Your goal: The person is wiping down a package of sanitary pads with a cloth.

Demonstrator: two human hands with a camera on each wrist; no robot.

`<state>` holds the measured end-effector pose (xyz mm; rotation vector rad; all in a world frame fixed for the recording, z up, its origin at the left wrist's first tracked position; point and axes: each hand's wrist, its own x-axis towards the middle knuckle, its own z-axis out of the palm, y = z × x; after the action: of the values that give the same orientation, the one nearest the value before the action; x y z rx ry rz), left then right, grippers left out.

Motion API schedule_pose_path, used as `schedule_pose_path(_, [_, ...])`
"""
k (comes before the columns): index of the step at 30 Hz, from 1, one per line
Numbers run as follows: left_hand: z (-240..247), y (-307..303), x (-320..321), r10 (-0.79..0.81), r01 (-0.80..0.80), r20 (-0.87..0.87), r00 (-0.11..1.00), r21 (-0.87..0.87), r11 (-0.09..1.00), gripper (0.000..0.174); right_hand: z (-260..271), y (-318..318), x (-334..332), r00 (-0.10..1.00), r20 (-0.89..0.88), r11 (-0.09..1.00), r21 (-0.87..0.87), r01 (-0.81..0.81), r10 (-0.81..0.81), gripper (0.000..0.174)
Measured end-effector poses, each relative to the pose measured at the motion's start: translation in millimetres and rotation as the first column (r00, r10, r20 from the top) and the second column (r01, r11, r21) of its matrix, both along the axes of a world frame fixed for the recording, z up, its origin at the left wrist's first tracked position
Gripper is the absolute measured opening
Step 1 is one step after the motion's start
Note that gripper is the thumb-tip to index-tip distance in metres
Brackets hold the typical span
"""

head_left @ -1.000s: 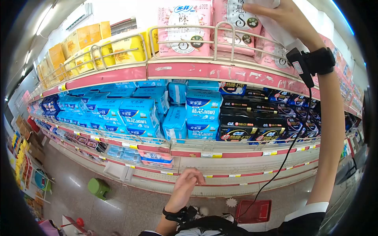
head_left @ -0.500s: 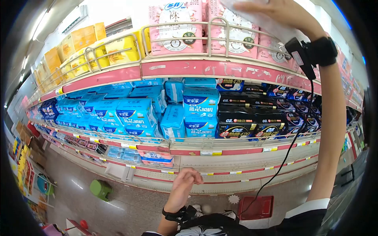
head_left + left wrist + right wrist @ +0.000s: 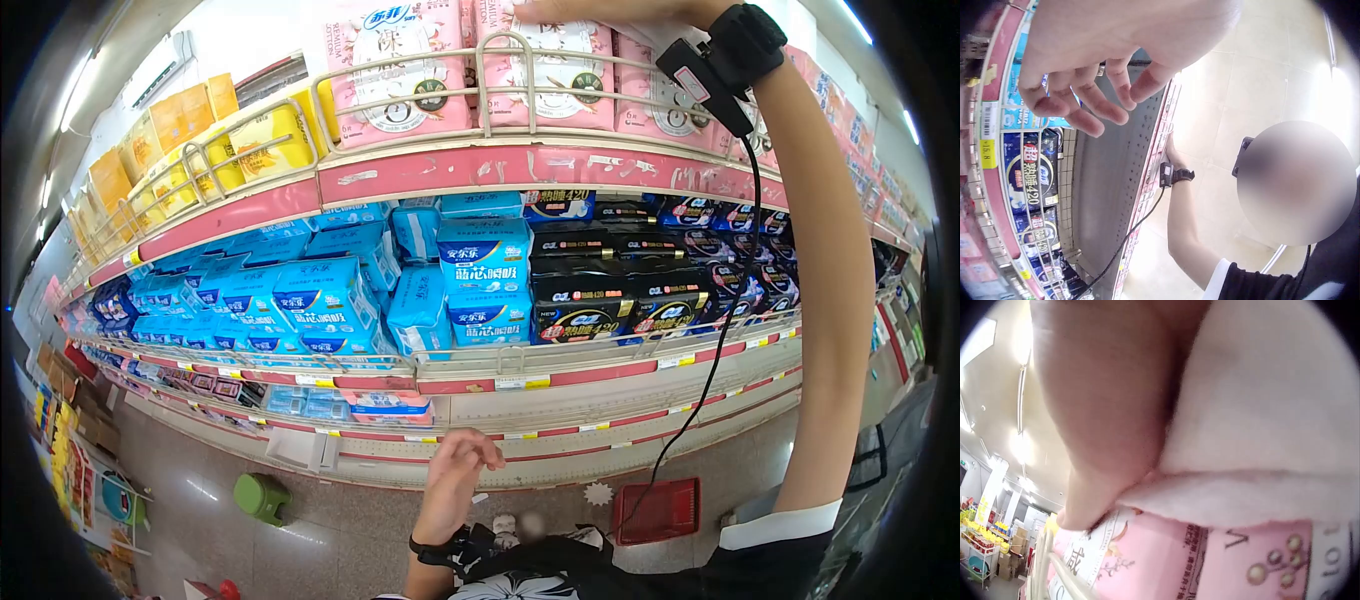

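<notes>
My right hand (image 3: pixel 625 12) is up at the top shelf, holding a white cloth (image 3: pixel 1260 394) over pink packs of sanitary pads (image 3: pixel 545 85). In the right wrist view the cloth lies bunched under the palm, just above the pink pack fronts (image 3: pixel 1147 556). The thumb side overlaps the top of one pack in the head view. My left hand (image 3: pixel 460 475) hangs low in front of the lower shelves, fingers loosely bent and nothing in them. From the left wrist, the fingers (image 3: pixel 1100 103) show curled loosely against the shelf behind.
A wire rail (image 3: pixel 420 78) fronts the top shelf. Blue packs (image 3: pixel 485 255) and black packs (image 3: pixel 580 310) fill the shelf below, with yellow packs (image 3: pixel 270 140) up left. A black cable (image 3: pixel 700 400) hangs from my right wrist. A red basket (image 3: pixel 655 510) and green stool (image 3: pixel 262 497) stand on the floor.
My right hand has moved left and lower with the cloth along the pink packs. A pink pack it covered earlier now stands upright behind the rail. The left hand stays low.
</notes>
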<state>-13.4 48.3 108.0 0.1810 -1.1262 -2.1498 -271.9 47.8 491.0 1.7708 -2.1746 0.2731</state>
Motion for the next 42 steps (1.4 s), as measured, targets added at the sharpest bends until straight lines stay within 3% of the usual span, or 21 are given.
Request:
schedule_pose_path(7, [0.2, -1.5, -0.9, -0.008, 0.008, -0.013, 1.000, 0.008, 1.000, 0.019, -3.1, 9.8, 20.6, 0.992, -0.081, 0.995, -0.023, 0.098, -0.099, 0.099])
schedule_pose_path(9, [-0.3, -2.0, -1.2, -0.006, 0.006, -0.001, 1.000, 0.000, 1.000, 0.019, -3.8, 5.7, 23.2, 0.969, -0.090, 0.973, -0.003, 0.230, -0.230, 0.098])
schedule_pose_path(13, [0.2, -1.4, -2.2, 0.003, -0.003, -0.003, 1.000, 0.002, 1.000, 0.019, -4.2, 16.2, 29.5, 0.975, -0.149, 0.986, 0.000, 0.166, -0.164, 0.098])
schedule_pose_path(19, [4.1, -1.4, -5.0, 0.004, -0.003, 0.067, 0.998, -0.012, 1.000, 0.018, -2.0, 8.1, 26.9, 0.952, -0.114, 0.957, 0.029, 0.287, -0.283, 0.097])
schedule_pose_path(22, [4.8, -2.3, -5.7, 0.007, -0.006, 0.070, 0.998, -0.008, 1.000, 0.017, 10.4, 8.4, 25.8, 0.951, -0.229, 0.966, 0.104, 0.238, -0.210, 0.093])
schedule_pose_path(24, [3.8, -3.6, -5.3, 0.010, -0.009, 0.059, 0.998, -0.006, 1.000, 0.017, 20.4, 5.4, 24.1, 0.968, -0.104, 0.900, 0.356, 0.252, -0.230, 0.086])
schedule_pose_path(27, [0.2, -7.3, -2.5, -0.001, 0.001, -0.003, 1.000, 0.035, 0.999, 0.019, 26.1, 27.0, 45.7, 0.985, 0.010, 0.897, 0.415, 0.154, -0.174, 0.077])
schedule_pose_path(28, [-0.8, -8.5, -2.0, 0.002, -0.001, -0.004, 1.000, 0.034, 0.999, 0.019, 28.3, 20.4, 26.3, 0.985, 0.009, 0.897, 0.415, 0.153, -0.172, 0.077])
schedule_pose_path(30, [-2.3, -9.9, -1.3, 0.020, -0.020, 0.003, 1.000, 0.035, 0.999, 0.019, 33.6, 3.1, -27.6, 0.980, 0.197, 0.953, 0.299, -0.049, -0.011, 0.073])
schedule_pose_path(31, [-2.3, -10.2, -1.6, 0.021, -0.021, 0.003, 1.000, 0.037, 0.999, 0.019, 27.7, 5.5, -9.3, 0.980, 0.196, 0.952, 0.301, -0.050, -0.011, 0.073])
schedule_pose_path(33, [-1.2, -10.9, -2.8, 0.029, -0.029, 0.004, 1.000, 0.033, 0.999, 0.019, 10.2, 14.5, 46.3, 0.932, -0.213, 0.913, 0.225, 0.340, -0.294, 0.073])
schedule_pose_path(37, [1.5, -10.1, -6.5, 0.009, -0.009, 0.002, 1.000, 0.041, 0.999, 0.019, -3.0, 4.8, 14.7, 0.965, -0.191, 0.952, 0.213, 0.219, -0.179, 0.077])
schedule_pose_path(39, [1.0, -9.7, -7.8, -0.006, 0.006, 0.008, 1.000, 0.035, 0.999, 0.019, -26.2, 21.0, 27.5, 0.842, -0.517, 0.972, -0.235, 0.033, -0.154, 0.077])
schedule_pose_path(40, [1.4, -9.5, -8.1, -0.008, 0.008, 0.010, 1.000, 0.034, 0.999, 0.019, 1.5, 26.1, 38.5, 0.971, -0.193, 0.986, 0.059, 0.156, -0.142, 0.071])
schedule_pose_path(41, [2.0, -9.5, -8.7, -0.006, 0.005, 0.011, 1.000, 0.041, 0.999, 0.019, 2.4, 32.9, 42.2, 0.971, -0.192, 0.986, 0.058, 0.157, -0.143, 0.071])
schedule_pose_path(42, [2.3, -9.5, -9.3, -0.002, 0.001, 0.011, 1.000, 0.048, 0.999, 0.019, -2.5, 41.1, 48.8, 0.995, -0.039, 0.996, 0.004, 0.094, -0.094, 0.067])
